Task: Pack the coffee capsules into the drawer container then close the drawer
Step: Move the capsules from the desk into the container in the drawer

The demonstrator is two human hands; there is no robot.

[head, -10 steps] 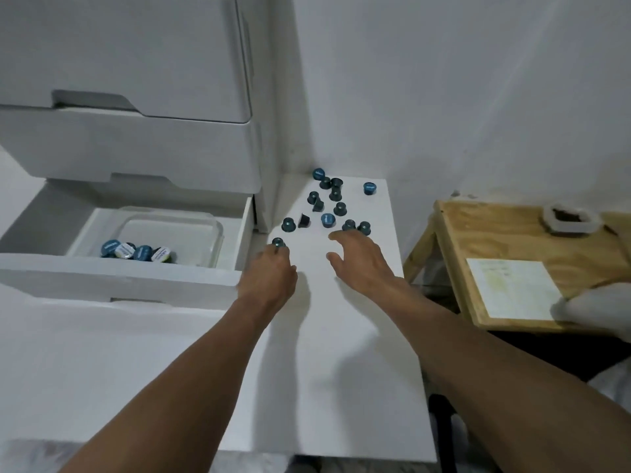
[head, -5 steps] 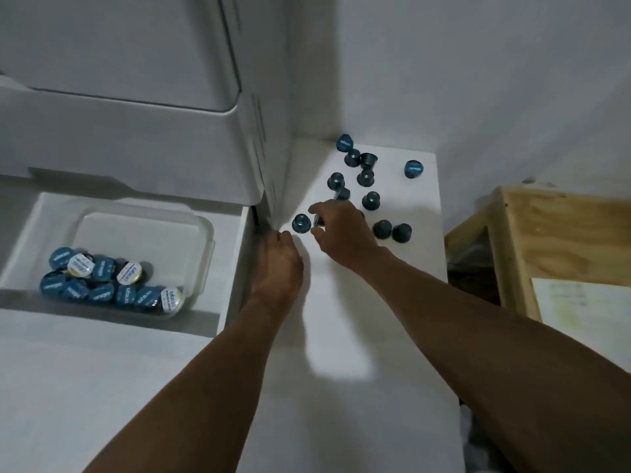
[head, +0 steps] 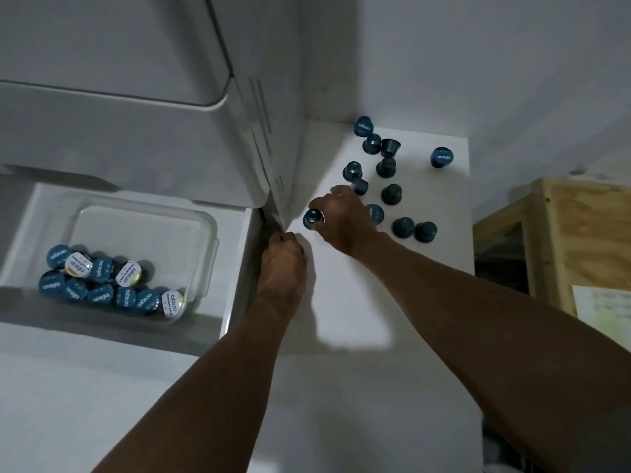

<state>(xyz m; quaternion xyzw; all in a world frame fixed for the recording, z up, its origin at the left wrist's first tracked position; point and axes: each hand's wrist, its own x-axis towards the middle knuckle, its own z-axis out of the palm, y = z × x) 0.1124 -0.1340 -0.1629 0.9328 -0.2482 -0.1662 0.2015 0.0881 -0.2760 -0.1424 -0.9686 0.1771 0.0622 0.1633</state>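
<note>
Right hand (head: 341, 221) grips capsule (head: 312, 218); left hand (head: 281, 264) curled, contents unseen, beside cabinet (head: 239, 165) corner; wooden stool (head: 580, 233) right.

Home corner — plastic drawers (head: 102, 131); plywood stool (head: 580, 233)

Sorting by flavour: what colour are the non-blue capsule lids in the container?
White lids, gold-edged; head view.

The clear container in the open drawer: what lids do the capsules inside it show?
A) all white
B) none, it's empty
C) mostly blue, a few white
C: the capsules clustered in the clear container, inside the open drawer, show mainly blue lids, with three white ones among them.
</note>
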